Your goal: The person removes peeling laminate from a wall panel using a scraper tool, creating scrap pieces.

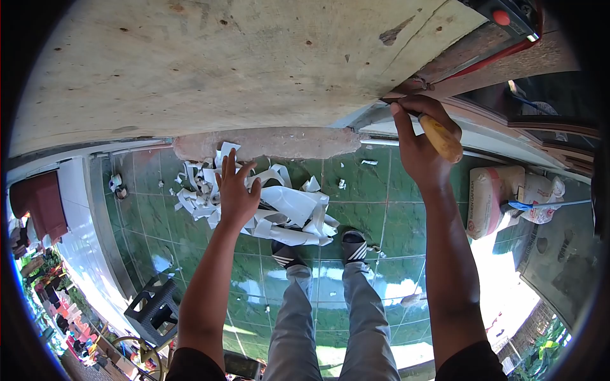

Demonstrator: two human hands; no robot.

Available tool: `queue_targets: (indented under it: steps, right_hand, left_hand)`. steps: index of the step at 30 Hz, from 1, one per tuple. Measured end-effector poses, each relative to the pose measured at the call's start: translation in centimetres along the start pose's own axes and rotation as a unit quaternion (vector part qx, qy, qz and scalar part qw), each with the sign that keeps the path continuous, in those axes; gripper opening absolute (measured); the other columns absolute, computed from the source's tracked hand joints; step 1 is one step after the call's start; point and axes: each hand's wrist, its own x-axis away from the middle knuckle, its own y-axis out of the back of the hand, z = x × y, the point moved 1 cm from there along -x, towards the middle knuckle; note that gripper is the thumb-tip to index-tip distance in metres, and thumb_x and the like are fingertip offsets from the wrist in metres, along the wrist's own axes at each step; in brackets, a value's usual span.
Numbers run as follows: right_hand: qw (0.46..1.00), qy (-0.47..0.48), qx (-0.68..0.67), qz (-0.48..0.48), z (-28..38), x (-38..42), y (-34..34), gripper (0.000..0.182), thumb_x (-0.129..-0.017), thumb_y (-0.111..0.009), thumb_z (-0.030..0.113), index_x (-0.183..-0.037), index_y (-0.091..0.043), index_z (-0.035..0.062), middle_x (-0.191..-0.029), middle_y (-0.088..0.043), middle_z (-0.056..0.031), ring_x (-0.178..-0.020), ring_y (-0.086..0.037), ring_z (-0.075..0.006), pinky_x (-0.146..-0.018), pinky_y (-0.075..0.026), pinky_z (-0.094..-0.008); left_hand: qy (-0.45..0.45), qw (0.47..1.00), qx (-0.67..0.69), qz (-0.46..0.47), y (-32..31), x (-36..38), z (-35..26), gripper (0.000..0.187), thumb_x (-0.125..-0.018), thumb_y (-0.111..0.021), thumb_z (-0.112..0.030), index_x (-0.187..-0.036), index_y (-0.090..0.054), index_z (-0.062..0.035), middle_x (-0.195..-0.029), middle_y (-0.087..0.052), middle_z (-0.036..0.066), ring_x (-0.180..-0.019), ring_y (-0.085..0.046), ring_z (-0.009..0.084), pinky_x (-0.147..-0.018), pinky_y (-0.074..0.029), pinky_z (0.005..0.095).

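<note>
My right hand (422,136) grips a wooden-handled tool (441,138). Its thin dark end points left at the corner of a large pale wooden board (210,70), and its full shape is partly hidden by my fingers. My left hand (237,189) is open with fingers spread and holds nothing. It hangs below the board's near edge, in front of a heap of white curled strips and sheets (289,206) on the floor. Whether its fingertips touch the board cannot be made out.
Green tiles (387,222) carry scattered white scraps near my sandals (353,246). A black tool with a red button (505,18) lies at upper right. Filled sacks (489,200) stand right, beside a blue-headed pole (546,204). A dark stool (152,309) is at left.
</note>
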Motion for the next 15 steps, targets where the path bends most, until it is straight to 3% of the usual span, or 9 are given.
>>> queue_targets:
  steps: [2,5,7,8,11,15]
  right_hand:
    - [0.999,-0.016,0.022,-0.023,0.2,0.0,0.2,0.012,-0.086,-0.083,0.002,-0.091,-0.072,0.002,-0.09,-0.075,-0.0098,-0.081,-0.074,-0.0185,-0.072,-0.058,-0.0313]
    - [0.999,-0.026,0.033,0.006,-1.3,1.3,-0.9,0.012,-0.085,-0.083,0.002,-0.092,-0.072,0.0018,-0.09,-0.076,-0.0098,-0.081,-0.074,-0.0179,-0.072,-0.058,-0.0314]
    - [0.999,-0.051,0.01,-0.016,-1.4,1.6,-0.9,0.012,-0.086,-0.082,0.002,-0.093,-0.072,0.0011,-0.092,-0.076,-0.0094,-0.081,-0.074,-0.0174,-0.072,-0.058,-0.0304]
    - [0.998,-0.064,-0.001,-0.024,-0.7,1.9,-0.4,0.012,-0.087,-0.082,0.001,-0.093,-0.072,0.0009,-0.093,-0.076,-0.0094,-0.081,-0.074,-0.0176,-0.072,-0.058,-0.0303]
    - [0.995,-0.083,-0.029,-0.051,0.3,4.7,1.4,0.013,-0.087,-0.082,0.0,-0.095,-0.072,0.0006,-0.095,-0.076,-0.0105,-0.083,-0.074,-0.0193,-0.074,-0.059,-0.0303]
    - [0.983,-0.167,-0.016,-0.074,1.4,12.5,3.6,0.017,-0.085,-0.081,-0.005,-0.097,-0.071,0.0009,-0.1,-0.075,-0.0132,-0.089,-0.074,-0.0225,-0.078,-0.06,-0.0312]
  left_hand:
    - [-0.005,0.998,0.066,-0.003,-1.0,0.1,-1.7,0.038,-0.092,-0.073,-0.017,-0.129,-0.07,-0.0125,-0.167,-0.035,0.02,-0.156,-0.028,0.0432,-0.122,-0.023,0.0686]
    - [-0.015,0.987,0.156,-0.028,-2.0,0.0,-5.7,0.034,-0.092,-0.072,-0.015,-0.126,-0.07,-0.0083,-0.156,-0.049,0.021,-0.143,-0.049,0.0434,-0.117,-0.039,0.0547]
    - [-0.029,0.973,0.23,-0.023,-2.1,-0.8,-8.7,0.033,-0.093,-0.074,-0.014,-0.125,-0.071,-0.0045,-0.14,-0.064,0.021,-0.131,-0.062,0.0344,-0.111,-0.047,0.044]
    - [0.014,0.955,0.295,-0.004,-2.0,-1.3,-10.7,0.03,-0.095,-0.072,-0.014,-0.124,-0.072,-0.0033,-0.129,-0.071,0.018,-0.123,-0.067,0.0272,-0.105,-0.051,0.0402]
    - [0.069,0.858,0.507,0.04,-3.1,-4.1,-15.5,0.034,-0.098,-0.074,-0.021,-0.123,-0.071,0.0013,-0.118,-0.075,0.01,-0.113,-0.069,0.0197,-0.1,-0.051,0.0356]
    - [0.162,0.772,0.605,0.111,-2.4,-7.8,-22.2,0.035,-0.098,-0.076,-0.029,-0.121,-0.073,-0.0029,-0.115,-0.074,0.006,-0.106,-0.067,0.0172,-0.097,-0.046,0.0335]
